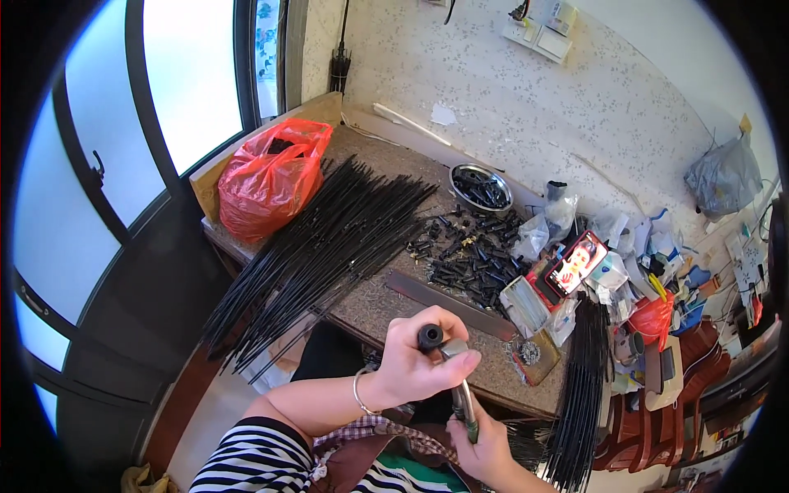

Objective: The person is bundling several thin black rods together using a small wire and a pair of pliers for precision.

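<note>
- I saw the left hand [423, 360] curled tightly around a black piece [429, 337], smooth and round, with a dark hole in its end.
- Below and right of that grip, the right hand [486, 448] was clamped on the dark grip end of a shiny metal tool [463, 401]; its blunt head sat under the left thumb, beside the black piece, though I couldn't tell whether they touched.
- Just beyond the hands I had a long, flat, dull strip [448, 306] on the speckled tabletop [362, 309].
- Farther beyond lay a loose heap of small tubular parts [468, 267], then a shiny round bowl [491, 209] holding dark parts.
- Left of the grip spread thin, straight rods [329, 246], with a crinkled, translucent red bag [263, 193] behind.
- To its right leaned a glossy, lit phone [578, 261].
</note>
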Tool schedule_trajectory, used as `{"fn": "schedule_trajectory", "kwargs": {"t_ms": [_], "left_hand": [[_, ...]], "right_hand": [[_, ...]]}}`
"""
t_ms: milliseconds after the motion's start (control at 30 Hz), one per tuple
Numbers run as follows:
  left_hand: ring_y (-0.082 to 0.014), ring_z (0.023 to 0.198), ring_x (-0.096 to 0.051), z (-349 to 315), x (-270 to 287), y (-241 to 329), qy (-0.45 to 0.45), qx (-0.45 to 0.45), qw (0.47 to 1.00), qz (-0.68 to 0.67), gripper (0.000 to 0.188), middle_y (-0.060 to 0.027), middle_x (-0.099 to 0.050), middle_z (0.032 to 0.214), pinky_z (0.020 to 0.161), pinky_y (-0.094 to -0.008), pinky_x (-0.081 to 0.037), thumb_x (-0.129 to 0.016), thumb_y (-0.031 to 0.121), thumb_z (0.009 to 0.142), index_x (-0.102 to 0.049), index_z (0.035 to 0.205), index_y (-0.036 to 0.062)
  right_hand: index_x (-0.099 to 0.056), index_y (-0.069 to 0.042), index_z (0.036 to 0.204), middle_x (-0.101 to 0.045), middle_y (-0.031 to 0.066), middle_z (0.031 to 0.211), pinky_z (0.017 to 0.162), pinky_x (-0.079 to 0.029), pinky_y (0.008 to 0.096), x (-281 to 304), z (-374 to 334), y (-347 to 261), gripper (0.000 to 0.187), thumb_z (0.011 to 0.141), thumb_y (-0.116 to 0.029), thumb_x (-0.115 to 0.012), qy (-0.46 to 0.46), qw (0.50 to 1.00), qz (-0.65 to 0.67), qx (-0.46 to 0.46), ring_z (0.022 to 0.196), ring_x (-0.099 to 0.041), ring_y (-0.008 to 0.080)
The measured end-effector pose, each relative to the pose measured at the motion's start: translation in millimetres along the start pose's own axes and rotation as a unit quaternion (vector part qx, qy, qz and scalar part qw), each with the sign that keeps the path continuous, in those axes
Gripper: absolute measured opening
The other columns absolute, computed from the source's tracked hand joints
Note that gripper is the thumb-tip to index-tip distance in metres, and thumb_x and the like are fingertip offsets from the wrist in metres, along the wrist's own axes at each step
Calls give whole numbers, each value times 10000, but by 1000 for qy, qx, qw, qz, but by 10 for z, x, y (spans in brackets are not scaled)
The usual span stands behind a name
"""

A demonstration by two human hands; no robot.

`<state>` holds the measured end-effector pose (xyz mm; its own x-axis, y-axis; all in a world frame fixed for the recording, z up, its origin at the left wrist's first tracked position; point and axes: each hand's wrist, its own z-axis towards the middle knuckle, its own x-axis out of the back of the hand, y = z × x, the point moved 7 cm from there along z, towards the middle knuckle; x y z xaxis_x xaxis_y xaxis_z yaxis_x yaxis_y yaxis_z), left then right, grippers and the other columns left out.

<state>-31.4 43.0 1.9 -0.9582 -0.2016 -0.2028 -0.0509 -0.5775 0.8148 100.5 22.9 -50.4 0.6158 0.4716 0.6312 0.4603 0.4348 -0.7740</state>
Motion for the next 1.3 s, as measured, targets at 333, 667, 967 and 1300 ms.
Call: {"fn": "schedule_trajectory", "kwargs": {"t_ms": [333, 667, 967, 1300], "left_hand": [[-5, 455, -322, 34, 12, -63, -47, 86, 994, -47, 231, 55, -407, 524, 417, -139, -240, -554, 101, 665, -497, 859, -11], [-4, 435, -305, -122, 30, -125, -141, 104, 982, -69, 205, 48, -379, 479, 397, -151, -219, -508, 84, 701, -488, 874, -24], [-58, 341, -290, 144, 126, 161, -83, 29, 970, -226, 405, -11, -377, 451, 331, -187, -222, -501, 150, 704, -325, 985, -83], [-144, 792, -457, 702, -85, 264, -29, 59, 961, -268, 494, -66, -477, 861, 613, -233, -371, -425, 374, 737, -351, 1076, 22]], "right_hand": [[-464, -9, 761, -465, 71, 612, 514, -376, 250, 365, 158, 317, 126, 672, -93, -491, 35, 999, -25, 15, 551, -464, 145], [-436, -19, 801, -450, 97, 760, 584, -409, 335, 202, 296, 1020, 377, 658, -361, -506, 134, 898, -412, -76, 711, -479, 240], [-403, -6, 959, -413, 95, 833, 668, -347, 335, 119, 248, 1117, 459, 659, -341, -501, 148, 890, -428, -51, 807, -400, 235], [-390, -58, 1052, -411, 129, 1068, 747, -378, 282, 688, -249, 278, 476, 617, -98, -580, 220, 975, -30, -12, 883, -479, 239]]}}
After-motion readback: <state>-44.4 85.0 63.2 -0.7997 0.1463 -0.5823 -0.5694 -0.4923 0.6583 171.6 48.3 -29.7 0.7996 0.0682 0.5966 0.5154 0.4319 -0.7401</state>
